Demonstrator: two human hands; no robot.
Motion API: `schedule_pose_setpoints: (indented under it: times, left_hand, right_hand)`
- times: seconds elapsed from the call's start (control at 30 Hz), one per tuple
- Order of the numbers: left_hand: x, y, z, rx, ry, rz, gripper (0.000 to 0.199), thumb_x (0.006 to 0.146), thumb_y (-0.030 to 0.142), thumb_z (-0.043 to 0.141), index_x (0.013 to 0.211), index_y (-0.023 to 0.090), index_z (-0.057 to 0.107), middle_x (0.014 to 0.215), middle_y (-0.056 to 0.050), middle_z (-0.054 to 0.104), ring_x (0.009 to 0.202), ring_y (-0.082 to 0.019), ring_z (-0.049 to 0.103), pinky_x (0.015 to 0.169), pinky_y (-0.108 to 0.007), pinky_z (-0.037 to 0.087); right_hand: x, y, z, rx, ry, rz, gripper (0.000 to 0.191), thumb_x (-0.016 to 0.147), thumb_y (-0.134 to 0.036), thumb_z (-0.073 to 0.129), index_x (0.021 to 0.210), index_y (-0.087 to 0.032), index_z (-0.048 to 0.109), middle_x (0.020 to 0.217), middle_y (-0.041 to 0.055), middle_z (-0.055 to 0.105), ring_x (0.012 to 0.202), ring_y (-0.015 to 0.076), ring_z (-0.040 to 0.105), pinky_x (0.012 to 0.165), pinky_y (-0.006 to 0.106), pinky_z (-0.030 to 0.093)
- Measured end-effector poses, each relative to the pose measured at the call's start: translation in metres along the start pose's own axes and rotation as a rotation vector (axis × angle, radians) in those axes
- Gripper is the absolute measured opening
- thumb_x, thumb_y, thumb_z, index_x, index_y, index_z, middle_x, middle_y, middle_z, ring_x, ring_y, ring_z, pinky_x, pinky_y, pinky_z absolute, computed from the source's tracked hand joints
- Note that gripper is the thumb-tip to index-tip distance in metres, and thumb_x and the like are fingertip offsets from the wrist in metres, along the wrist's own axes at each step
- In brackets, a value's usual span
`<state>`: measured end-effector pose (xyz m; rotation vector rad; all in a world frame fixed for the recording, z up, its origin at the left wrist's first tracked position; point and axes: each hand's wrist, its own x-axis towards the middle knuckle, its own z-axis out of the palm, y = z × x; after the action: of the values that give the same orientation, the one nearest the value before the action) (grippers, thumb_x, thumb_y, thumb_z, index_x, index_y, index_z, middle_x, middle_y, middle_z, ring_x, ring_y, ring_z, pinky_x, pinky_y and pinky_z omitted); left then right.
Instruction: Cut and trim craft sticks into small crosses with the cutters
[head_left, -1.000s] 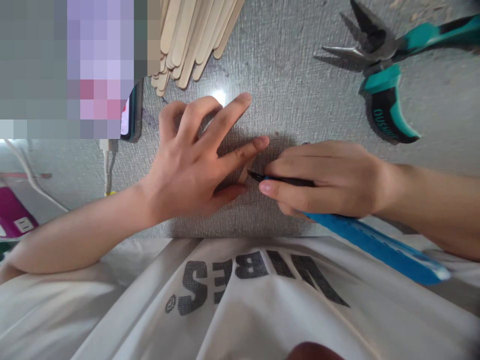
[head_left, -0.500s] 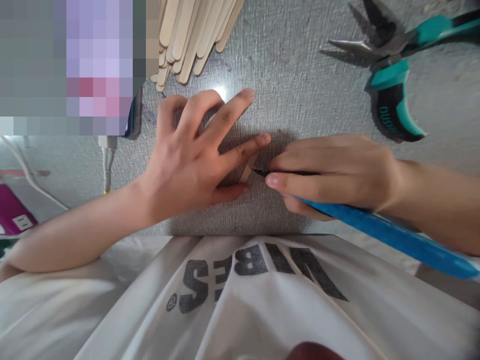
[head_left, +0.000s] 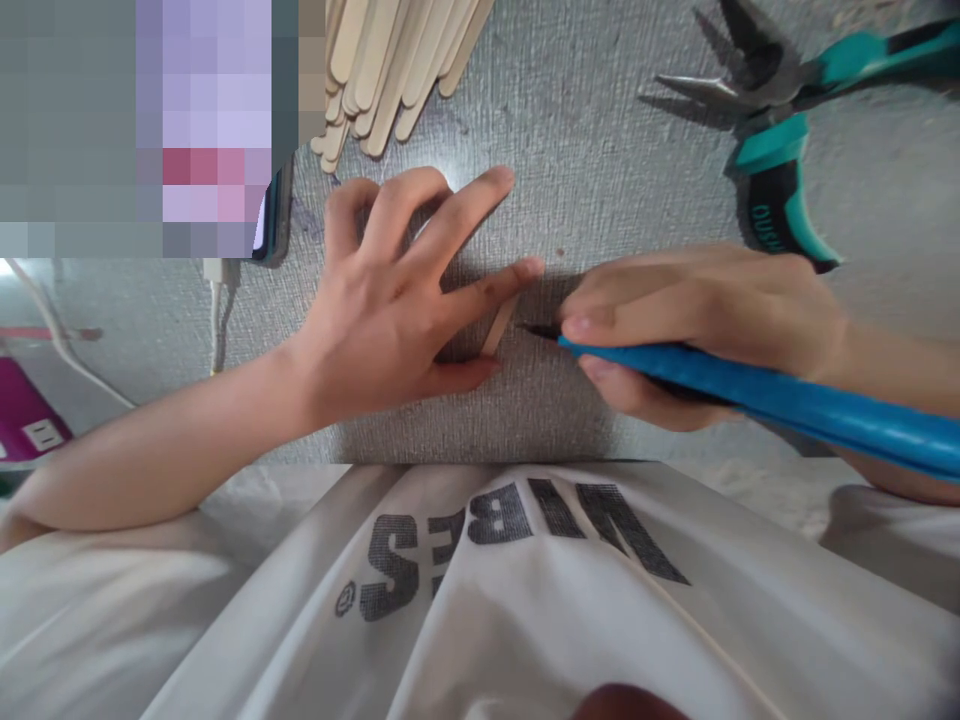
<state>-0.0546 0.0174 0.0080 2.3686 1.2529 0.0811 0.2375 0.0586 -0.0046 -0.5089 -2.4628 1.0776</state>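
Observation:
My left hand is laid over the table with its fingers spread. Its index fingertip and thumb hold down a short piece of wooden craft stick at its two ends. In my right hand is a blue utility knife, its fingers wrapped round the front of the handle. The knife's thin dark tip points left, just beside the stick piece and seemingly apart from it. Part of the piece is hidden under the left index finger.
Several long craft sticks lie in a pile at the back. Teal and black pliers rest with jaws apart at the back right. To the left are a phone edge, a white cable and a purple object.
My right hand has drawn back to the right with the knife, and its tip has come away from the stick piece. The left hand keeps its hold.

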Motion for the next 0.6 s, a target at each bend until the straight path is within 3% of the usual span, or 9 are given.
schedule_pose_setpoints:
  times: [0.1,0.3,0.47,0.6]
  left_hand:
    - [0.0,-0.001,0.002,0.005,0.012,0.001,0.076,0.093,0.058,0.08,0.165,0.044,0.061,0.187,-0.003,0.04,0.163,-0.055,0.042,0.125,-0.084,0.032]
    - [-0.003,-0.003,0.006,0.037,0.051,0.023,0.078,0.093,0.058,0.081,0.166,0.046,0.059,0.187,-0.002,0.038,0.161,-0.055,0.041,0.123,-0.084,0.033]
    - [-0.007,-0.005,0.004,0.14,0.141,0.156,0.068,0.105,0.042,0.071,0.171,0.038,0.054,0.185,-0.02,0.04,0.155,-0.054,0.049,0.109,-0.079,0.041]
    - [-0.005,-0.003,0.002,0.055,0.068,0.061,0.069,0.102,0.049,0.073,0.169,0.047,0.055,0.188,-0.007,0.039,0.16,-0.055,0.044,0.116,-0.082,0.036]
  right_hand:
    - [0.009,-0.004,0.003,-0.019,0.128,-0.054,0.034,0.099,-0.006,0.061,0.118,-0.034,0.06,0.091,-0.0036,0.076,0.074,0.0166,0.076,0.068,0.031,0.067]
    - [0.013,-0.005,0.003,-0.069,0.087,-0.04,0.029,0.102,-0.009,0.065,0.117,-0.033,0.06,0.087,-0.0044,0.076,0.069,0.0155,0.075,0.071,0.029,0.068]
    - [0.012,-0.006,0.002,-0.064,0.066,-0.053,0.027,0.105,-0.007,0.061,0.121,-0.029,0.06,0.092,-0.0006,0.075,0.077,0.0144,0.073,0.077,0.029,0.067]
    - [0.013,-0.004,0.0,-0.033,0.027,-0.059,0.033,0.102,-0.004,0.066,0.123,-0.029,0.061,0.094,-0.0017,0.075,0.076,0.0135,0.073,0.077,0.028,0.065]
